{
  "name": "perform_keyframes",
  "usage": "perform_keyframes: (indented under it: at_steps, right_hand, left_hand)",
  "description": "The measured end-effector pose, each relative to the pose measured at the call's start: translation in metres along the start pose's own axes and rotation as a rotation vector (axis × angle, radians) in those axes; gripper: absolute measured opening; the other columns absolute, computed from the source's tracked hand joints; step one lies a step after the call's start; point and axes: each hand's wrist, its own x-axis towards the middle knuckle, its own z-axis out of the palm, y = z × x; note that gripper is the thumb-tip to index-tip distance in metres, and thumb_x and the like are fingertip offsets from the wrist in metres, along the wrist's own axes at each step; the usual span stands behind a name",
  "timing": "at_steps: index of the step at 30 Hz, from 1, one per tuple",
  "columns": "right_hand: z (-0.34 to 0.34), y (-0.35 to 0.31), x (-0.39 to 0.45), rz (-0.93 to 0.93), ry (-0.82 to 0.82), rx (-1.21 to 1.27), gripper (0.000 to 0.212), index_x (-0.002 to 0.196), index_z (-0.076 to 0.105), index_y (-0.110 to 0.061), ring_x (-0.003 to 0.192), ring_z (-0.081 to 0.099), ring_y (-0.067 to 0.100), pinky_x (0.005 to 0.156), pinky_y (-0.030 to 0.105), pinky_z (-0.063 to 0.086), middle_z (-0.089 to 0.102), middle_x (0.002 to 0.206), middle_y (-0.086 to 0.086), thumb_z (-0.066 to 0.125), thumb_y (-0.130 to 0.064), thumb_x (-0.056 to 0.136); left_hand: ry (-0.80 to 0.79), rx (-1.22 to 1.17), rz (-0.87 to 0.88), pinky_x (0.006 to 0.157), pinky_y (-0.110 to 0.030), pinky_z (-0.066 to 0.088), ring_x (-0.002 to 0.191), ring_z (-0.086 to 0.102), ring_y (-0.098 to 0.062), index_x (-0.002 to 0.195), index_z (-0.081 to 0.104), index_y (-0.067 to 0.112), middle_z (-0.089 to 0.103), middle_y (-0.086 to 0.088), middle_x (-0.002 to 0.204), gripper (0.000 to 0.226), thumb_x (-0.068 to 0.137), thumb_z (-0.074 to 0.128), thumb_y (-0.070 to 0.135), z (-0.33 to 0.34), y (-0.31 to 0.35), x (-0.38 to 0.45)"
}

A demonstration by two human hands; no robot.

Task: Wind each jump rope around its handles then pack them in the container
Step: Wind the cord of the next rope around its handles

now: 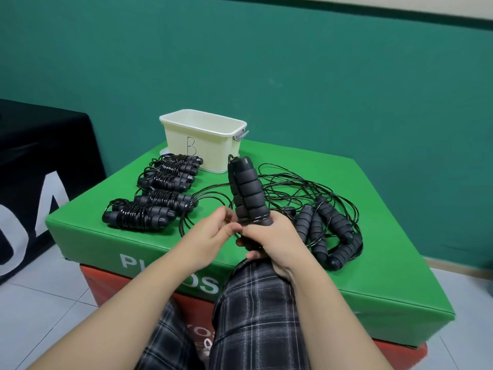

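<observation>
my right hand (269, 237) is wrapped around the bottom end of a pair of black foam handles (244, 188), fingers curled tight round them, holding them upright and leaning a bit away from me. a few turns of black cord (253, 217) already sit just above that grip. my left hand (213, 231) is right beside it, thumb and fingers pinching the cord close to the handles.

off to the right of my grip there's a messy pile of unwound ropes (328, 225), handles and loose loops all tangled together. to the left of my grip, five wound ropes (157, 193) lie in a row on the green pad (320, 276). straight past the handles i'm holding, at the far edge of the pad, sits the cream container (202, 140) with a "b" on its front. can't tell what's inside it from this angle. my knee in plaid shorts (253, 303) is right under my hands.
</observation>
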Motion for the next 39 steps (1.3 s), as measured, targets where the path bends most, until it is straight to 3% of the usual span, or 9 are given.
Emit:
perform_keyframes:
  at_steps: [4,8,11,14,19,22,27,34,39]
  right_hand:
    - [-0.005,-0.001,-0.005,0.043,-0.121,0.038,0.014,0.101,0.065,-0.008,0.062,0.066,0.011,0.04,0.016,0.043,0.068,0.077,0.0,0.062,-0.007,0.088]
    - [-0.01,-0.001,-0.005,0.052,-0.209,0.086,0.01,0.097,0.066,-0.014,0.065,0.07,0.013,0.04,0.014,0.044,0.072,0.081,-0.002,0.062,-0.015,0.088]
    - [-0.008,-0.002,-0.006,0.022,-0.224,0.134,0.035,0.098,0.066,-0.012,0.064,0.071,0.017,0.04,0.016,0.046,0.074,0.083,0.001,0.065,-0.034,0.072]
    - [0.0,0.0,-0.005,-0.024,-0.122,0.126,0.042,0.097,0.064,-0.009,0.062,0.068,0.017,0.044,0.02,0.049,0.071,0.078,0.005,0.066,-0.042,0.071]
    - [0.023,0.02,0.002,-0.326,0.438,-0.296,0.032,0.094,0.04,-0.019,0.082,0.053,0.018,0.073,0.033,0.042,0.054,0.091,0.0,0.061,-0.042,0.089]
    - [0.033,0.024,-0.007,-0.404,0.402,-0.475,0.027,0.105,0.038,-0.019,0.092,0.05,0.017,0.073,0.026,0.034,0.048,0.1,-0.005,0.05,-0.041,0.094]
    - [0.039,0.03,-0.008,-0.473,0.273,-0.637,0.064,0.133,0.034,-0.003,0.119,0.04,0.014,0.101,0.026,0.035,0.039,0.125,0.002,0.065,-0.036,0.087]
    - [0.032,0.026,-0.005,-0.362,0.301,-0.538,0.045,0.122,0.045,-0.012,0.103,0.052,0.016,0.085,0.027,0.042,0.053,0.113,0.0,0.063,-0.036,0.089]
    - [0.024,0.022,-0.009,-0.331,0.304,-0.361,0.027,0.081,0.054,-0.019,0.068,0.051,0.007,0.06,0.021,0.037,0.057,0.074,-0.008,0.051,-0.042,0.094]
  left_hand:
    - [-0.031,-0.152,0.093,0.08,-0.023,0.043,0.081,0.054,0.005,0.103,0.06,0.019,0.064,0.004,0.09,0.075,0.074,0.035,0.083,0.001,0.0,0.003]
    - [-0.011,-0.181,0.111,0.076,-0.021,0.041,0.079,0.051,-0.001,0.084,0.065,0.02,0.057,-0.011,0.084,0.058,0.078,0.042,0.073,-0.005,0.004,0.004]
    - [0.009,-0.265,0.084,0.075,-0.018,0.042,0.078,0.053,0.0,0.085,0.066,0.028,0.059,-0.011,0.083,0.036,0.081,0.051,0.06,-0.009,0.01,0.0]
    - [0.11,-0.303,0.012,0.067,-0.022,0.04,0.068,0.05,0.001,0.069,0.067,0.028,0.056,-0.004,0.071,0.028,0.088,0.056,0.046,-0.006,0.013,-0.006]
    - [0.382,-0.165,-0.218,0.065,-0.034,0.039,0.067,0.052,-0.018,0.074,0.067,-0.002,0.065,-0.019,0.077,0.048,0.089,0.055,0.042,0.009,0.02,-0.011]
    - [0.437,-0.09,-0.259,0.057,-0.036,0.032,0.06,0.044,-0.021,0.068,0.062,-0.004,0.058,-0.019,0.065,0.053,0.09,0.053,0.043,0.007,0.021,-0.016]
    - [0.518,-0.021,-0.254,0.054,-0.036,0.029,0.051,0.037,-0.018,0.052,0.053,0.007,0.041,-0.001,0.048,0.056,0.085,0.056,0.052,-0.007,0.024,-0.018]
    - [0.414,0.076,0.054,0.067,-0.034,0.043,0.071,0.053,-0.008,0.082,0.074,0.02,0.056,0.007,0.071,0.052,0.08,0.04,0.059,-0.013,0.018,-0.021]
    - [0.356,0.161,0.169,0.068,-0.03,0.044,0.075,0.052,-0.007,0.114,0.068,0.023,0.051,0.017,0.077,0.052,0.087,0.035,0.054,-0.018,0.023,-0.022]
